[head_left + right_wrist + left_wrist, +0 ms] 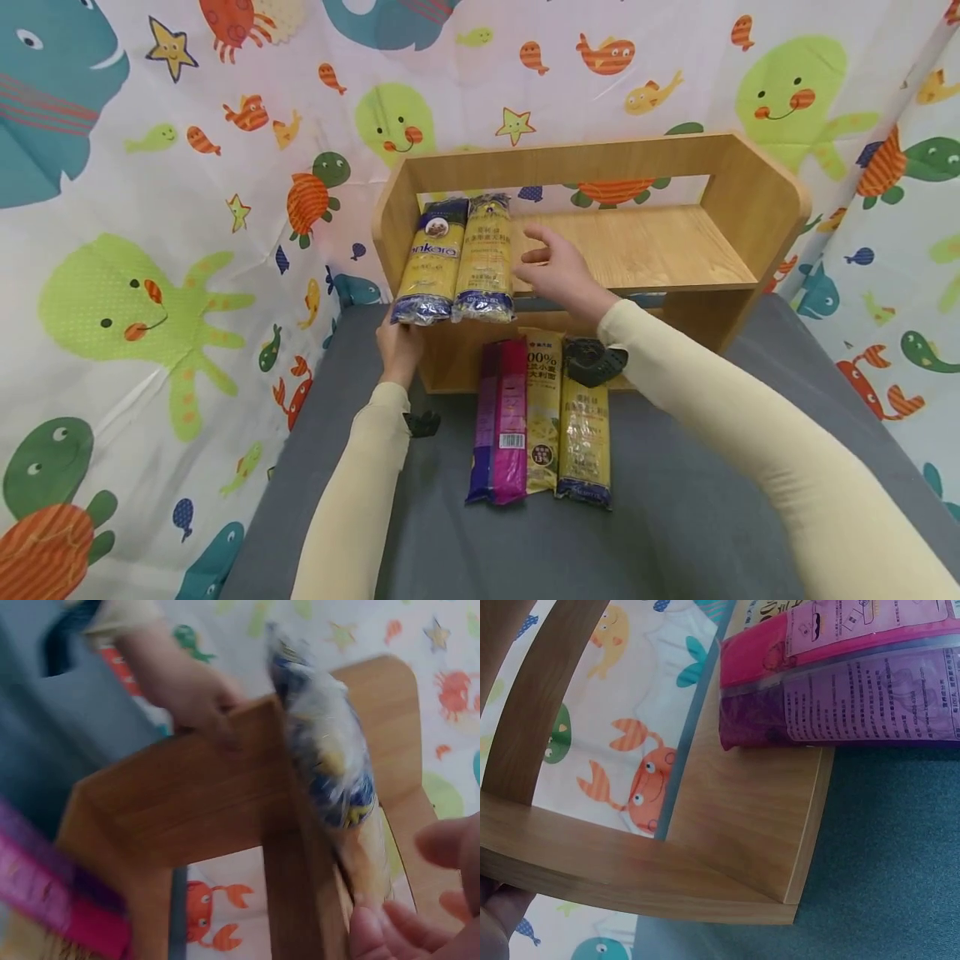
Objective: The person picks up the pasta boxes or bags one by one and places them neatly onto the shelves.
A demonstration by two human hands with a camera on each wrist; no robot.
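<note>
Two yellow spaghetti packs with dark blue ends, a left pack (431, 271) and a right pack (483, 258), lie side by side at the left of the upper board of a wooden shelf (645, 250). My left hand (397, 346) grips the edge of the shelf's left side panel (195, 795), below the packs. Just right of the right pack is my right hand (562, 271), thumb and fingers apart and slightly bent. In the right wrist view its fingertips (367, 922) are right at a pack's side.
Below, leaning on the shelf's lower board, are a pink and purple pack (512, 417), a yellow pasta pack (543, 392) and another yellow spaghetti pack (585, 433). A dark grey tabletop (675, 517) lies in front. A cloth with sea animals (480, 75) hangs behind.
</note>
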